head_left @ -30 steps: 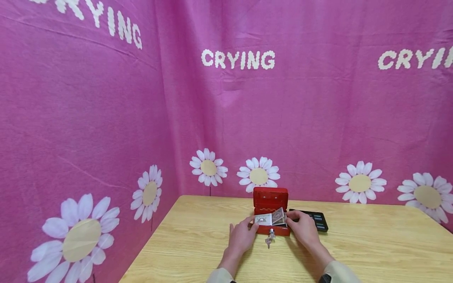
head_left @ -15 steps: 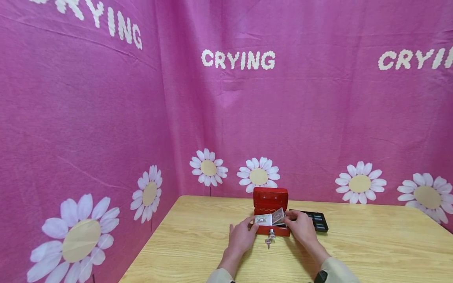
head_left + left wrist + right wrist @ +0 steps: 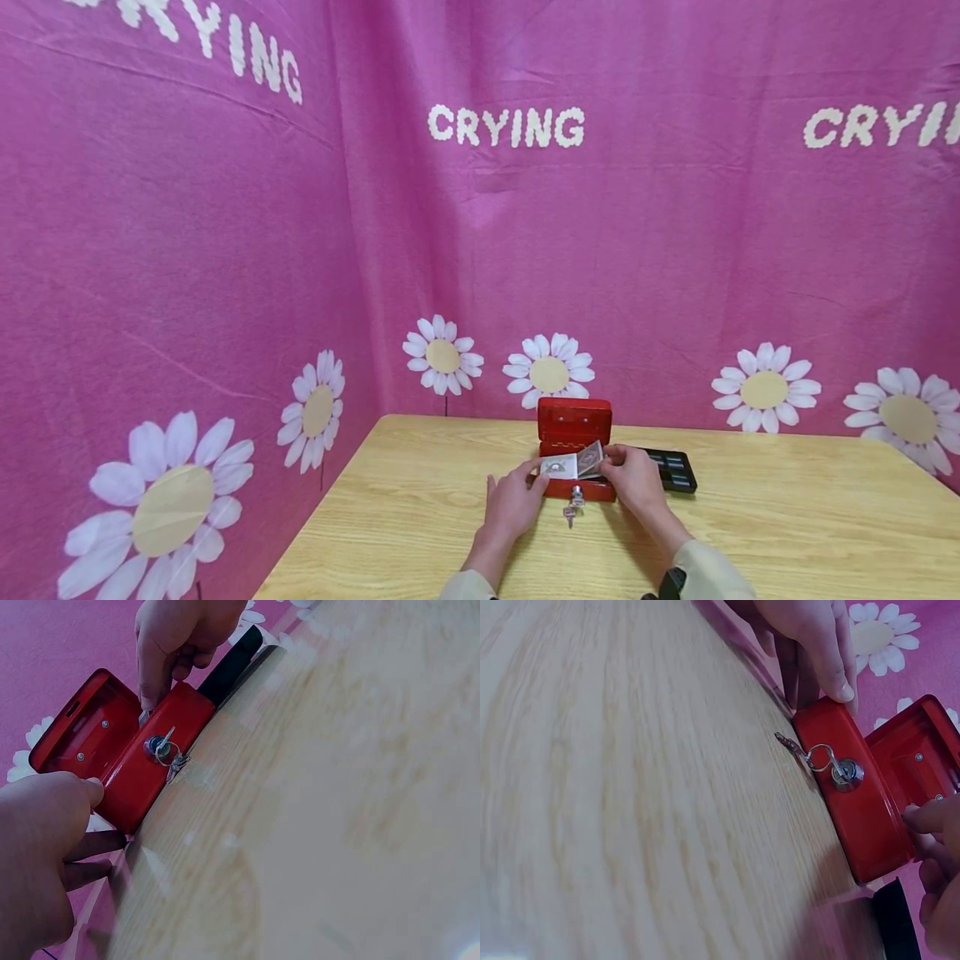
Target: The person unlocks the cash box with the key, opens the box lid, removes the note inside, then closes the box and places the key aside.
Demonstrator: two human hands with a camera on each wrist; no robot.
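A red cash box (image 3: 600, 490) stands on the table with its lid (image 3: 573, 419) raised. Pale banknotes (image 3: 557, 467) lie in its left part, and a darker banknote (image 3: 590, 457) slants up at the right. My left hand (image 3: 513, 502) grips the box's left side, thumb at the front corner (image 3: 845, 693). Reaching in over the right end, my right hand (image 3: 636, 482) pinches the slanted banknote near its edge; the wrist views hide most of that note. A key (image 3: 168, 739) sits in the front lock, with another key (image 3: 569, 516) hanging from its ring.
Right of the box lies a black coin tray (image 3: 678, 472) with compartments, partly behind my right hand. The wooden table (image 3: 810, 508) extends to both sides. A pink curtain (image 3: 637, 250) with daisies and lettering hangs close behind and at the left.
My right hand has shifted slightly left, further over the box's right end, uncovering more of the black tray. The left hand and the box have stayed in place.
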